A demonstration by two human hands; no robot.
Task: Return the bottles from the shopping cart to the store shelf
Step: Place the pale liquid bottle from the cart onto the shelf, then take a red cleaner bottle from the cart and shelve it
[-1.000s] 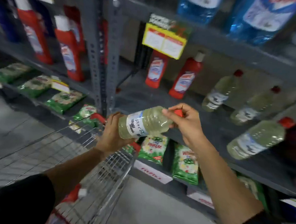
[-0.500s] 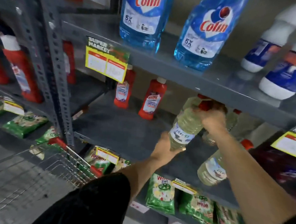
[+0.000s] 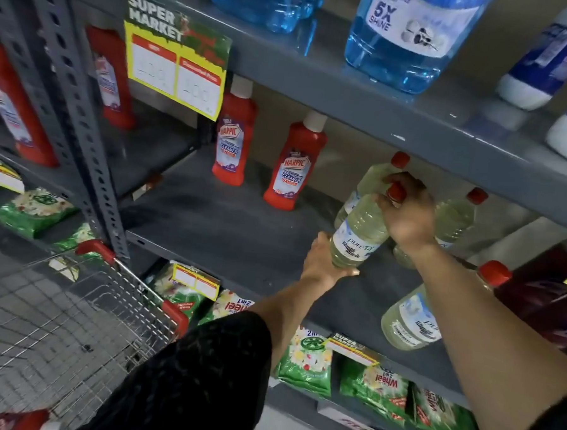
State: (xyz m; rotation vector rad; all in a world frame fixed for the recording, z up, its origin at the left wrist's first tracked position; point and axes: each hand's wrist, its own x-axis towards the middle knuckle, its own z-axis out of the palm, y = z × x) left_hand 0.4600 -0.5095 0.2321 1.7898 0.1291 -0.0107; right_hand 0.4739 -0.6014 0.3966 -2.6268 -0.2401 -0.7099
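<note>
A clear bottle of pale yellow liquid (image 3: 356, 235) with a red cap and a white label stands tilted on the grey middle shelf (image 3: 228, 231). My right hand (image 3: 407, 214) grips its neck and cap from above. My left hand (image 3: 322, 263) cups its base, touching the shelf. Three more bottles of the same kind stand around it: one behind (image 3: 374, 173), one to the right (image 3: 453, 217), one near the shelf's front edge (image 3: 411, 320). The wire shopping cart (image 3: 73, 315) with red corner guards sits at lower left; a red bottle (image 3: 25, 420) lies in it.
Two red Harpic bottles (image 3: 294, 169) stand at the shelf's back left. Blue cleaner jugs (image 3: 406, 40) and white bottles fill the upper shelf. Green detergent packets (image 3: 307, 360) line the lower shelf. A yellow price sign (image 3: 175, 67) hangs from the upper shelf. A perforated grey upright (image 3: 83, 132) stands left.
Both hands carried the bottle from above the cart up onto the middle shelf among the matching bottles. The view swung right and closer to the shelf.
</note>
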